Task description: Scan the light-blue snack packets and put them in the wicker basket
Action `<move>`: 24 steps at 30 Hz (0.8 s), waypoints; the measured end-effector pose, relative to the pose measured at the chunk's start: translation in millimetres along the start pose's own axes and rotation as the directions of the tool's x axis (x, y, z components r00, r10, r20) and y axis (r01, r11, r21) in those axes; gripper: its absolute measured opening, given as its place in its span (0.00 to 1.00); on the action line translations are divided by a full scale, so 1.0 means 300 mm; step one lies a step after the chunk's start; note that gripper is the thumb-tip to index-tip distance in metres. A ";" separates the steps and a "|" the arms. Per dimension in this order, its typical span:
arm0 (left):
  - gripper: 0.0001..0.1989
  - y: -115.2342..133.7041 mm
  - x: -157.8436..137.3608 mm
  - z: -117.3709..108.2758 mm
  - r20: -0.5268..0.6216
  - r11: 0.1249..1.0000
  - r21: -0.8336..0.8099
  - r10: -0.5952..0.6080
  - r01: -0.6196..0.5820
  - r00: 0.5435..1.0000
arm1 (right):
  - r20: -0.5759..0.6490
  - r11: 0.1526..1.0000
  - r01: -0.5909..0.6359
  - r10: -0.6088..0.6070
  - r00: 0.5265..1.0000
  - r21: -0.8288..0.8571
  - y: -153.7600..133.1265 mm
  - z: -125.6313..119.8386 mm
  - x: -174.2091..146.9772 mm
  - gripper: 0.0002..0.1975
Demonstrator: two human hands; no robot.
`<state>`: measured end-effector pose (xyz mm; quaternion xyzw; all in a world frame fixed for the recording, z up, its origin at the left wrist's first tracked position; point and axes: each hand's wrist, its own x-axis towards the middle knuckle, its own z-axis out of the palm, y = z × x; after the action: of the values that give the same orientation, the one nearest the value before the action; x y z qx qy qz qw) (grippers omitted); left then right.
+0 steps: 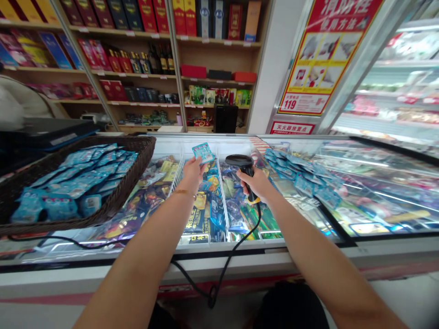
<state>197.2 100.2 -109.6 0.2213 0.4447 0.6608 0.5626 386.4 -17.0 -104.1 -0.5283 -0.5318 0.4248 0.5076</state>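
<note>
Pinched in the fingers of my left hand is a small blue packet with printing on it, held up over the freezer. My right hand wraps around the handle of a black barcode scanner, whose head points toward the packet's side. A black cord runs from the scanner's handle down over the freezer's front edge. Similar blue packets fill a brown woven basket at the left. On the glass to the right lies a loose pile of blue packets.
The chest freezer holds bagged goods behind white wire dividers. Shelves with boxes and bottles stand behind it. A red and yellow sign hangs at the back right. Part of a person shows at the far left.
</note>
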 end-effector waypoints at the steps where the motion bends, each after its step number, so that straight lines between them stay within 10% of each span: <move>1: 0.07 -0.025 -0.002 -0.003 0.040 0.999 0.039 0.035 -0.036 0.999 | -0.001 1.000 0.003 -0.003 1.000 -0.004 0.000 0.001 0.000 0.18; 24: 0.10 -0.080 0.015 -0.019 0.143 0.995 0.043 0.086 -0.093 0.986 | 0.046 0.996 0.025 -0.022 0.999 -0.085 -0.032 0.037 -0.042 0.15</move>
<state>204.5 101.8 -133.6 0.3012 0.4097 0.6567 0.5569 373.3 -29.3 -97.1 -0.5335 -0.5672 0.4074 0.4771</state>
